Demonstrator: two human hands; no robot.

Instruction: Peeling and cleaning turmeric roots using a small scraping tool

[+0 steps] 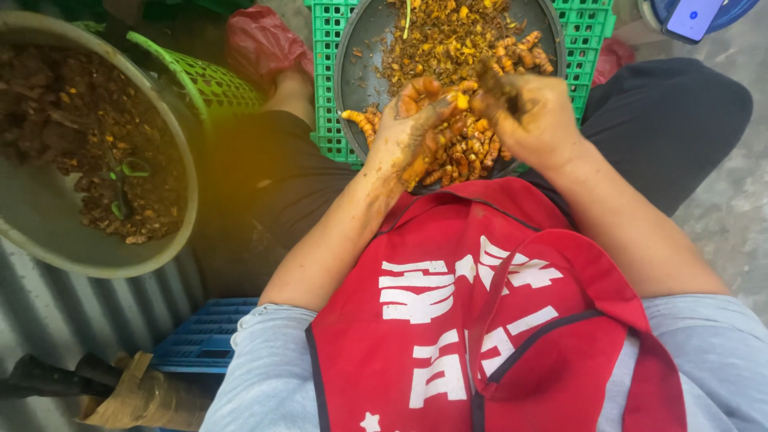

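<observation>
A big bowl (48,232) of brown scraps sits left, a green basket (212,80) behind it, a blue crate (204,340) below, a phone (692,18) top right.

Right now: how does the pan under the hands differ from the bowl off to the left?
The dark round pan sits on a green crate and holds bright orange-yellow roots and yellow scraps; the pale-rimmed bowl holds dark brown, soil-like trimmings. Both hands, left hand and right hand, work over the pan; neither touches the bowl. The pan is partly hidden by the hands, the bowl cut off by the frame. Both are round and shallow.
</observation>
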